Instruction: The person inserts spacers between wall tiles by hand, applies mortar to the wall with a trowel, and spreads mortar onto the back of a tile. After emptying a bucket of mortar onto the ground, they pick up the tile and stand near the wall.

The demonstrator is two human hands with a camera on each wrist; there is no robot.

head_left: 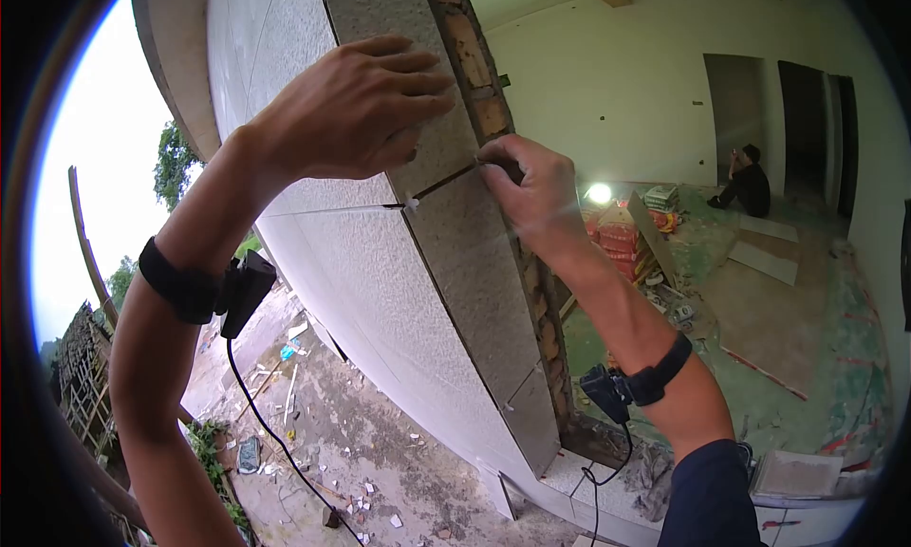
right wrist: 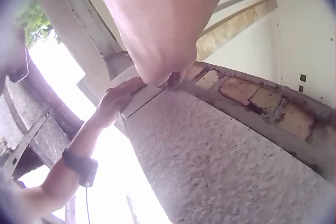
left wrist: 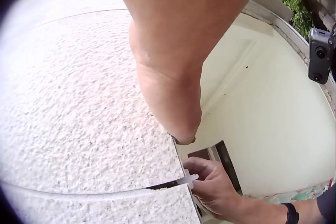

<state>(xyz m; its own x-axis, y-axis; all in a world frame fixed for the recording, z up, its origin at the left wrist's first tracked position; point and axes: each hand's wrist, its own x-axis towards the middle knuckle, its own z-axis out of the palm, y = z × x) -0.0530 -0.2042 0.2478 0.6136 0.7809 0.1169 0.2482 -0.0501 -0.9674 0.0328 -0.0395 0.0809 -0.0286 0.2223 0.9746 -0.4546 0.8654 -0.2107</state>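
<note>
My left hand (head_left: 365, 106) lies over the upper narrow tile (head_left: 375, 11), fingers stretched across its face. Below it, a thin dark joint separates that tile from the lower narrow tile (head_left: 474, 253). At the joint's brick-side end, my right hand (head_left: 536, 186) has curled fingers, with thumb and forefinger pinching a small thin piece whose kind is mostly hidden. A white plastic spacer (head_left: 411, 203) sticks out of the joint at the outer corner. The left wrist view shows the spacer (left wrist: 192, 178) close up, with the right hand (left wrist: 215, 187) behind it.
Exposed bricks (head_left: 470, 49) run along the tiles' inner edge. White textured tiles (head_left: 351, 262) cover the outer face. Inside, a seated person (head_left: 750, 182) is near a doorway, with red bags (head_left: 617, 239) and loose boards on the floor. Debris litters the ground outside (head_left: 370, 452). Camera cables hang from both wrists.
</note>
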